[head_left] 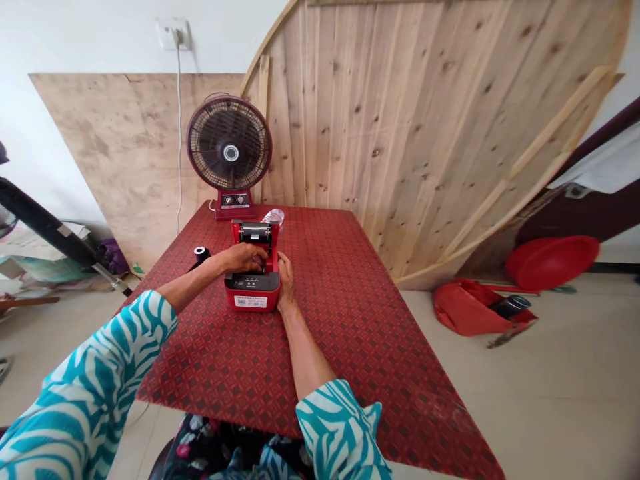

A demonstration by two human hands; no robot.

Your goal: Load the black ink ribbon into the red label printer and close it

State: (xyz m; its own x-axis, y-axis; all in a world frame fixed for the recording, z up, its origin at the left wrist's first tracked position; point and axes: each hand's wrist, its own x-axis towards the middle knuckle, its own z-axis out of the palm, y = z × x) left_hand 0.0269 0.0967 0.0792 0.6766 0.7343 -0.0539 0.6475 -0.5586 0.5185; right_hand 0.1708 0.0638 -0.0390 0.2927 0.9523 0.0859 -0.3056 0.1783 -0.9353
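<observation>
reaching into the open bay of the red and black printer with my left hand. printer sits upright on the far left part of the table, lid raised at its far side, black panel and white label facing me. left fingers are bent and dipped in the bay; the shell and my own knuckles block the tips, so can't tell if they grip anything. right hand is cupped along the printer's right wall, touching it, fingers pointing to the far side. can't tell whether it pinches the shell or just rests on it.

around that: small roll with a white end and dark side on the table, just left of the printer, near my left wrist. clear bottle lies right behind the lid, partly hidden by it. dark red fan stands at the far left edge of the table, facing me, two knobs on its base.

table top is red with a dark diamond pattern. beyond it, a big rounded wood panel leans on the wall, plywood sheet to its left. wall socket above that, white cord hanging from it. on the floor right of the table: red basin, and nearer me an orange-red bag with a dark cylinder at its mouth.
</observation>
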